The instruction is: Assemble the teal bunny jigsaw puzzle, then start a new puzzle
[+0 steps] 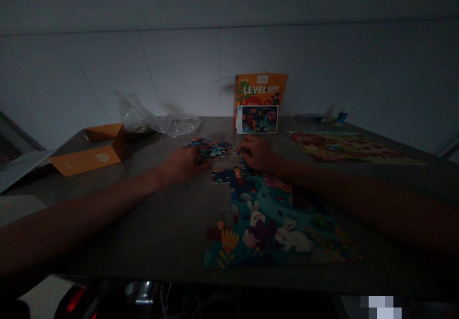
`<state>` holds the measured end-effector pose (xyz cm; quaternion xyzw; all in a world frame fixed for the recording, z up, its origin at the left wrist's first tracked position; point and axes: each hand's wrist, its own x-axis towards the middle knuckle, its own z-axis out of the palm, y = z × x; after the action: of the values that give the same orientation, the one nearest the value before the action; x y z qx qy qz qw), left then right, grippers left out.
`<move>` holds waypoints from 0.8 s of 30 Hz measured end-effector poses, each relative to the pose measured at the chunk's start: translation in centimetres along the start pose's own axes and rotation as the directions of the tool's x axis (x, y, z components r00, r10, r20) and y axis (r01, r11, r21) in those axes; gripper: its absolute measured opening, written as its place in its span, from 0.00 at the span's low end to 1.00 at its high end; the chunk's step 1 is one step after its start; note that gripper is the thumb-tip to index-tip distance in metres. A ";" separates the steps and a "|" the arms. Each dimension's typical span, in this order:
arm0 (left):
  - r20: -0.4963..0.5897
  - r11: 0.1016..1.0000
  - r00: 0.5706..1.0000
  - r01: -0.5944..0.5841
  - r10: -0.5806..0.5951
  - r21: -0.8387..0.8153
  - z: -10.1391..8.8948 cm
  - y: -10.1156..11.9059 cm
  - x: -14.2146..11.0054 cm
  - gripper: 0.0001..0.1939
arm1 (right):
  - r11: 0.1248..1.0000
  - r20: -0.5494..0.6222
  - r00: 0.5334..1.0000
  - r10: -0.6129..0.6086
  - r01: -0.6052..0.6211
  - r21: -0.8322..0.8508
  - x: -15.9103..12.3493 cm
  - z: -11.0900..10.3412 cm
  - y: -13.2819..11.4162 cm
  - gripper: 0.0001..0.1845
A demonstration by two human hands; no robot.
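A partly assembled jigsaw puzzle (265, 214) with white rabbits and flowers lies on the table, its left and far edges uneven. Just beyond it, my right hand (258, 154) is closed, fingertips pinching a small puzzle piece (237, 153). My left hand (184, 163) rests at the near left side of a heap of loose puzzle pieces (218, 150). Its fingers curve toward the heap, but dim light hides whether they grip anything. Behind the hands, a small picture card (258, 119) shows a dark, colourful scene and leans on an orange box (263, 89) reading "LEVEL UP!".
At left stands an open orange box part (86, 159), with clear plastic bags (175, 124) behind it. Another puzzle picture (344, 147) lies flat at the far right, near a small blue item (342, 117). A pale wall (179, 70) rises behind the table.
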<state>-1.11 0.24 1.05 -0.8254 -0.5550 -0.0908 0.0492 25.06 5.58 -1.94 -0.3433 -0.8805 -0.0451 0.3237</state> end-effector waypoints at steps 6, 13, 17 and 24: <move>0.038 0.992 0.999 -0.020 0.015 0.124 -0.3 -0.2 -0.5 0.27 | 0.999 -0.008 0.999 -0.041 0.041 0.026 0.0 0.2 0.2 0.12; 0.080 0.999 0.995 -0.052 0.053 -0.010 0.0 -1.1 0.4 0.23 | 0.998 0.003 0.999 -0.049 0.049 0.043 0.0 0.3 0.2 0.13; 0.084 0.987 0.996 -0.026 0.040 -0.157 0.0 -1.1 0.7 0.19 | 0.998 0.013 0.999 -0.042 0.041 0.039 0.0 0.1 0.1 0.13; -0.118 0.934 0.984 -0.163 0.132 -0.318 0.3 0.1 0.1 0.12 | 0.994 -0.020 0.995 -0.098 0.099 0.045 0.0 0.3 0.3 0.13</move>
<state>-0.92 0.34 0.81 -0.8563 -0.4657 -0.2163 -0.0552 25.10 5.86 -2.22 -0.2914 -0.8943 -0.0440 0.3368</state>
